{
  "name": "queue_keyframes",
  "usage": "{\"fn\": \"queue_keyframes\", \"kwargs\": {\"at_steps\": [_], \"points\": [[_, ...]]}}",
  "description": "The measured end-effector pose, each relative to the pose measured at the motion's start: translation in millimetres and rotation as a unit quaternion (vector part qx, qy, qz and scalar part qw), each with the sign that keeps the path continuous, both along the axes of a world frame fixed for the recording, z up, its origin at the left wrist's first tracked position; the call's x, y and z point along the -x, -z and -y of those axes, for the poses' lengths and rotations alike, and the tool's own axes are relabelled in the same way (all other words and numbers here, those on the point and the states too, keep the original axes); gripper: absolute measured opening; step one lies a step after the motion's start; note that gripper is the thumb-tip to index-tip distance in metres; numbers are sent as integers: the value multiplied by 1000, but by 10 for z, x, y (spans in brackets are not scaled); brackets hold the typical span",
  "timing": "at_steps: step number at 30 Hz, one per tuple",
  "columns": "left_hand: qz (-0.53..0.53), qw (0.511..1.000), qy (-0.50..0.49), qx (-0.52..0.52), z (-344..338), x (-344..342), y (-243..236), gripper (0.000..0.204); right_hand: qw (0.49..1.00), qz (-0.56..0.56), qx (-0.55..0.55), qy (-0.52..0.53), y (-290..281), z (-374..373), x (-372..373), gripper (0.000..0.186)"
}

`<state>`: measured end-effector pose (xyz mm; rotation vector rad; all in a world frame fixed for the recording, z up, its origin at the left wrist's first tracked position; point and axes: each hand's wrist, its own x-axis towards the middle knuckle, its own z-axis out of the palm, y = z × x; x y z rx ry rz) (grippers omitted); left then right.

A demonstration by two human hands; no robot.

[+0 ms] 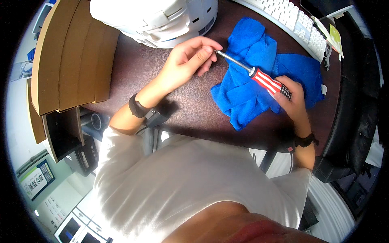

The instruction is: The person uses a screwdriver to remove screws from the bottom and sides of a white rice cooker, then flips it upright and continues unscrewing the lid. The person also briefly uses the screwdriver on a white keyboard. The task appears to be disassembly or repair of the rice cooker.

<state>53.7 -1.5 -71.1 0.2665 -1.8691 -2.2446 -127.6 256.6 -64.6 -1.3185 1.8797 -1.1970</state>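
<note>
A screwdriver [265, 81] with a red-and-white striped handle and a metal shaft is held over the blue cloth [243, 95], tilted with its tip up to the left. My right hand [293, 95] is closed around the handle's starry dark end. At the shaft's tip, the curled fingers of my left hand [190, 60] close about the metal. Whether a small part sits between those fingertips is hidden. The cloth lies rumpled on the dark brown table [178, 107], beneath the screwdriver and beside my right hand.
A white rounded machine [162, 22] stands just beyond my left hand. Brown stepped panels [75, 56] rise at the left. At the far right lie a white keyboard [291, 22] and a coiled cable [327, 56]. A black chair [352, 105] borders the table's right edge.
</note>
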Motion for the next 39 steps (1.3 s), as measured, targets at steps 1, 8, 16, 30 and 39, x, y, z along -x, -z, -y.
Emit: {"fn": "queue_keyframes", "kwargs": {"at_steps": [1,8,16,30,39], "points": [[-5,1000,-9,0,-14,-8,-16,23,1000,12,1,3,-5,-1,0,25],[-33,933,-100,345,-45,-241,-537,31,996,83,17,33,-25,-26,-91,34],[-104,549,-277,782,484,-554,-1225,77,979,202,-16,17,-112,64,-310,38],[-34,532,-298,792,316,-30,-1062,75,991,127,39,12,-327,130,-413,33],[-22,482,-362,798,31,230,-963,79,985,151,49,70,-337,53,-336,25]]}}
